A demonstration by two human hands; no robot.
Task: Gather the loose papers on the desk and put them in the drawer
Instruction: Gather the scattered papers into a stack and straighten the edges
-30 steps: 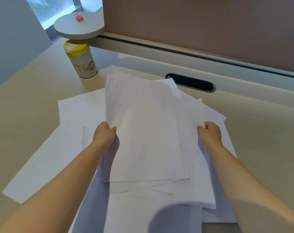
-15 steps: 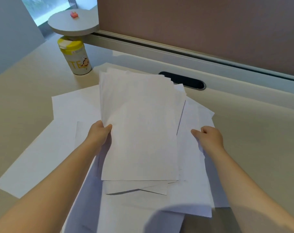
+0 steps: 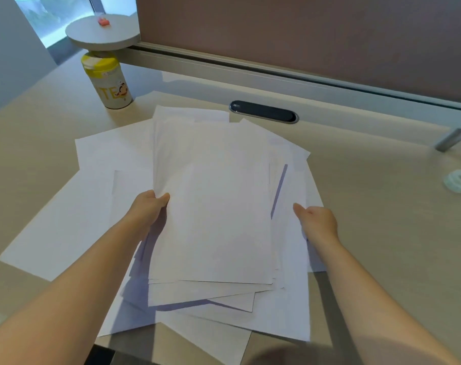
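Several loose white papers (image 3: 66,227) lie fanned across the beige desk (image 3: 382,206). A thicker stack of sheets (image 3: 213,212) rests on top of them in the middle. My left hand (image 3: 147,209) grips this stack's left edge, thumb on top. My right hand (image 3: 316,222) is at the stack's right side, thumb over the sheets there and fingers curled at their edge. Some sheets reach over the desk's near edge. No drawer is in view.
A yellow-lidded can (image 3: 108,80) stands at the back left under a round grey shelf (image 3: 102,35) bearing a small pink object (image 3: 104,21). A dark cable slot (image 3: 263,111) sits behind the papers, a tape roll (image 3: 458,180) at far right. A partition wall closes the back.
The stack in my left hand has sunk flatter onto the spread sheets. My right hand has slid inward along the right-hand sheets towards the stack.
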